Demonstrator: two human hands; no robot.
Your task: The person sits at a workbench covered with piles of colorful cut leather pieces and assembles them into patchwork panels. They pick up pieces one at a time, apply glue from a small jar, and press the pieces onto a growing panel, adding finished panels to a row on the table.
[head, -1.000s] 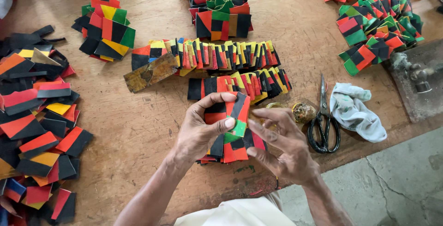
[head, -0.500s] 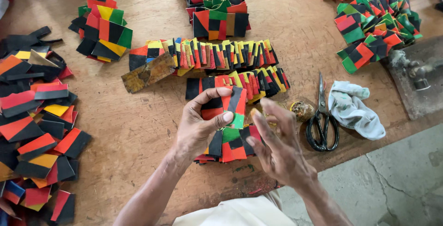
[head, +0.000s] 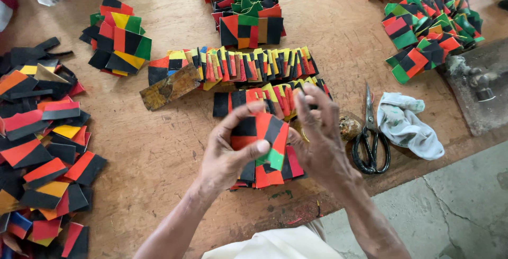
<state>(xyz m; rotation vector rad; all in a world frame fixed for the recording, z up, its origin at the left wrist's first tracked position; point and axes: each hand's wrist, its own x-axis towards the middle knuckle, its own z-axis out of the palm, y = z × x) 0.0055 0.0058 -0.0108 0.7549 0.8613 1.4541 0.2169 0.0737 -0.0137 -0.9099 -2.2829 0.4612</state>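
My left hand [head: 228, 156] pinches a square patchwork piece [head: 261, 131] of black, red and green, thumb on its face. My right hand [head: 320, 138] is raised beside it, fingers spread, touching the piece's right edge. Under both hands lies a small stack of similar pieces [head: 270, 171] on the wooden table [head: 159, 148]. Two overlapping rows of the same coloured pieces [head: 248, 66] stretch across the table just beyond my hands.
Black scissors [head: 371, 137] and a white rag [head: 408, 124] lie to the right, with a small round brown object [head: 349, 126] beside them. Heaps of pieces sit at the left [head: 39, 148], upper left [head: 116, 39], top centre [head: 246, 7] and top right [head: 428, 23]. A metal plate [head: 479, 92] is at the right edge.
My left hand has lifted the piece a little higher and turned it. My right hand has opened and moved up alongside it.
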